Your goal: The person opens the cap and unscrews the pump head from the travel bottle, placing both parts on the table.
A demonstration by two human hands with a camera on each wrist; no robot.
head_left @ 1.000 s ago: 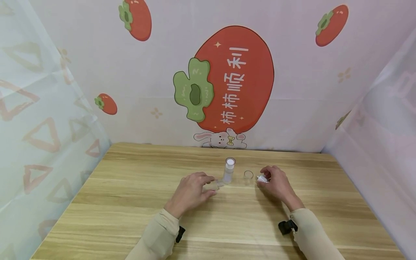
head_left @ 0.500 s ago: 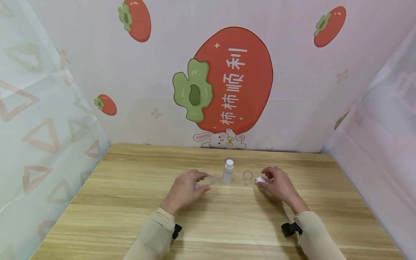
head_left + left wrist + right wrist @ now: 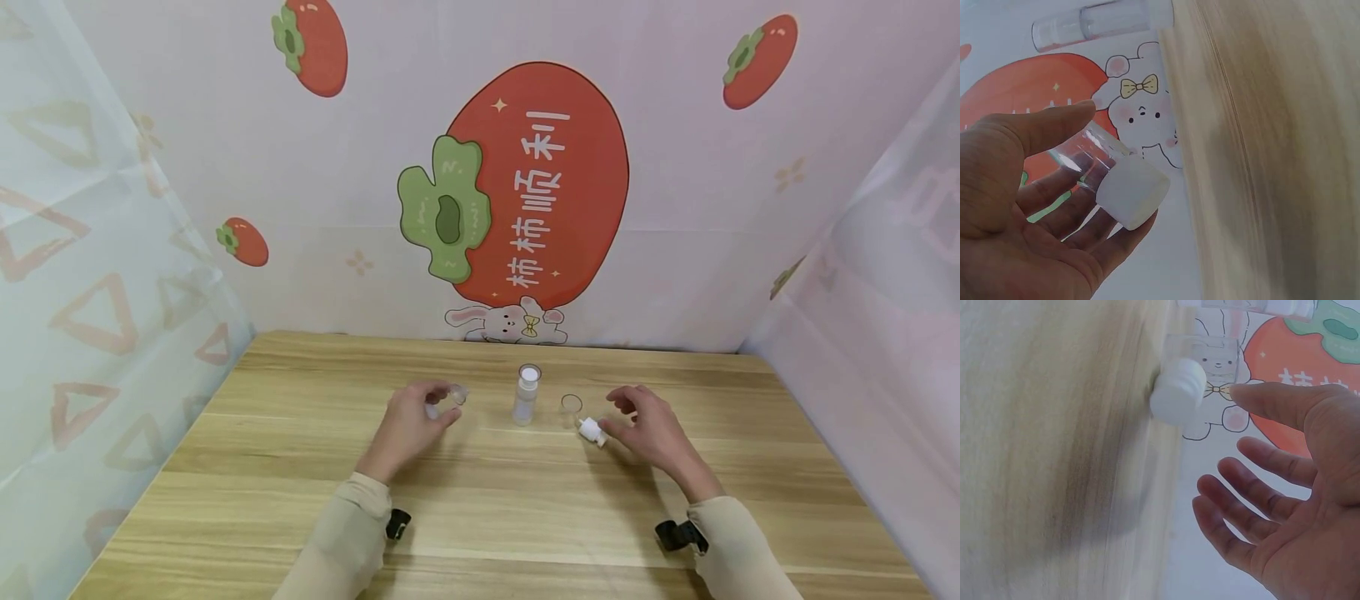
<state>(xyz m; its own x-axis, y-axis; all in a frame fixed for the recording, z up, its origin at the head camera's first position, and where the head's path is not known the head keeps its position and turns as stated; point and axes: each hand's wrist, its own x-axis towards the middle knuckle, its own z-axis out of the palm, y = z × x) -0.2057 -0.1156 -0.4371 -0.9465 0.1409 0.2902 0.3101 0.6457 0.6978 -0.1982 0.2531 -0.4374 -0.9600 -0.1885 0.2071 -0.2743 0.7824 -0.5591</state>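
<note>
My left hand [image 3: 408, 425] holds a small clear bottle [image 3: 1088, 153] with a whitish, opaque lower end [image 3: 1132, 190]; the thumb is on one side and the fingers curl round the other. My right hand [image 3: 651, 423] is empty, its fingers spread and loosely bent. Just left of its thumb, a white pump top [image 3: 591, 431] lies on its side on the table. The right wrist view shows the pump top [image 3: 1179, 392] apart from the fingertips.
Between the hands an assembled pump bottle [image 3: 526, 400] with a clear cover stands upright on the wooden table [image 3: 480, 517]. A clear round cap [image 3: 572, 405] stands to its right, beside the pump top. A printed cloth wall [image 3: 360, 167] rises behind the table.
My left hand has moved left with the clear bottle, away from the standing pump bottle, and turned it. My right hand has let go of the white pump top and drawn slightly right.
</note>
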